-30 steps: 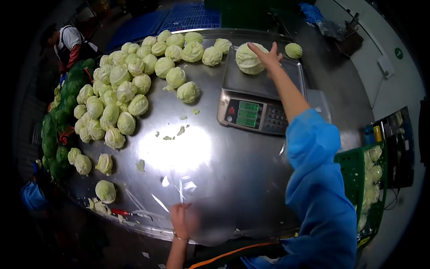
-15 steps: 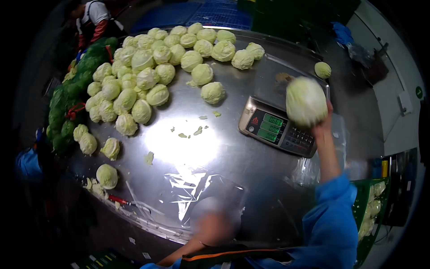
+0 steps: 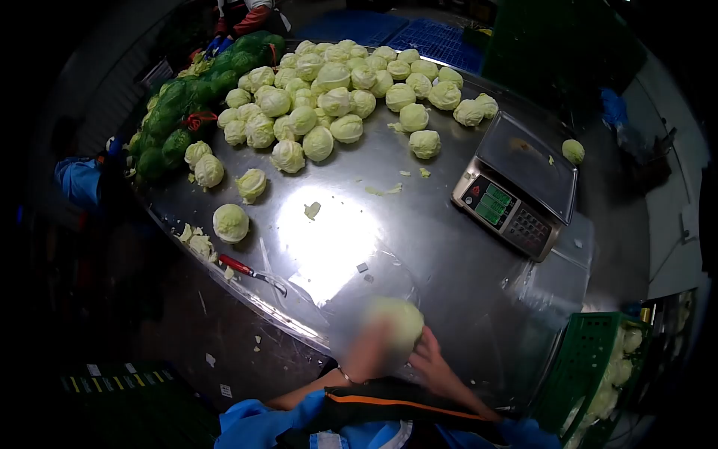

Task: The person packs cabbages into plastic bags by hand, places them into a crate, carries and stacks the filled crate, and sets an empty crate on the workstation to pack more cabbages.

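A pale green cabbage (image 3: 404, 323) is near the front edge of the steel table, between my hands. My right hand (image 3: 432, 367) has its fingers curved against the cabbage's right side. My left hand (image 3: 366, 350) is at its left side, but blur smears those fingers, so their grip is unclear. What looks like thin clear film shows faintly around the cabbage. The digital scale (image 3: 516, 213) stands to the right with a bare pan (image 3: 531, 161) and lit green displays. A red-handled knife (image 3: 243, 267) lies near the table's left edge, beside a single cabbage (image 3: 231, 224).
Many cabbages (image 3: 318, 142) are heaped at the back of the table (image 3: 441, 247), beside green net sacks (image 3: 176, 112). Clear plastic bags (image 3: 561, 262) lie below the scale. A green crate (image 3: 587, 355) stands front right. Another person's sleeve (image 3: 253, 20) shows at the back.
My right hand has brought the cabbage from over the scale down and left to my left hand. The view has shifted, so the table's things appear further right.
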Demonstrator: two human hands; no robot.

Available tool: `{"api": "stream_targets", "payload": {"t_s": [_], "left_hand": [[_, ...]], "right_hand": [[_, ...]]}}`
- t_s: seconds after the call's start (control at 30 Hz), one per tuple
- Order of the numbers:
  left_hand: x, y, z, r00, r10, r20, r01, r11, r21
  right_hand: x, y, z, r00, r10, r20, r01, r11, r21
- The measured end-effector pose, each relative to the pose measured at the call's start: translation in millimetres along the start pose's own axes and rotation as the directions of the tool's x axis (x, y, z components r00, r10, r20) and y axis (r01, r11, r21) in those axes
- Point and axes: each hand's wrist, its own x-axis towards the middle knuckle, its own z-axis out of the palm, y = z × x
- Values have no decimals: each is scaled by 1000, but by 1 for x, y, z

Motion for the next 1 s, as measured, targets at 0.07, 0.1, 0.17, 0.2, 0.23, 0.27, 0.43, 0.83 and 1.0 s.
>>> {"api": "stream_targets", "payload": {"t_s": [0.07, 0.1, 0.17, 0.2, 0.23, 0.27, 0.43, 0.83, 1.0], "left_hand": [[-2, -12, -6, 994, -89, 59, 94, 992, -88], [-3, -18, -9, 998, -67, 13, 68, 991, -114], [-5, -28, -21, 996, -21, -82, 9, 988, -154], [-6, -31, -33, 992, 30, -123, -38, 997, -63], [-3, -47, -37, 980, 50, -194, -47, 999, 20], [5, -61, -37, 962, 70, -263, -47, 994, 94], [32, -55, -88, 929, 52, -366, -84, 994, -72], [13, -61, -145, 560, -465, 686, 820, 427, -380], [6, -40, -145, 607, -488, 627, 795, 375, -478]], "right_hand": [[22, -18, 14, 962, -261, -84, 160, 783, -602], [44, -26, 21, 912, -376, -165, 120, 628, -769], [112, 15, 19, 830, -535, -158, 274, 637, -720], [116, 8, 24, 903, -401, -151, 255, 787, -561], [124, 0, 29, 956, -269, -115, 208, 901, -381], [129, -8, 33, 990, -136, -49, 124, 973, -197], [90, -52, 50, 812, -454, -366, 373, 887, -273], [7, -53, 57, 758, -518, -397, 487, 853, -185], [11, -115, 86, 521, -817, 249, 767, 319, -557]]}}
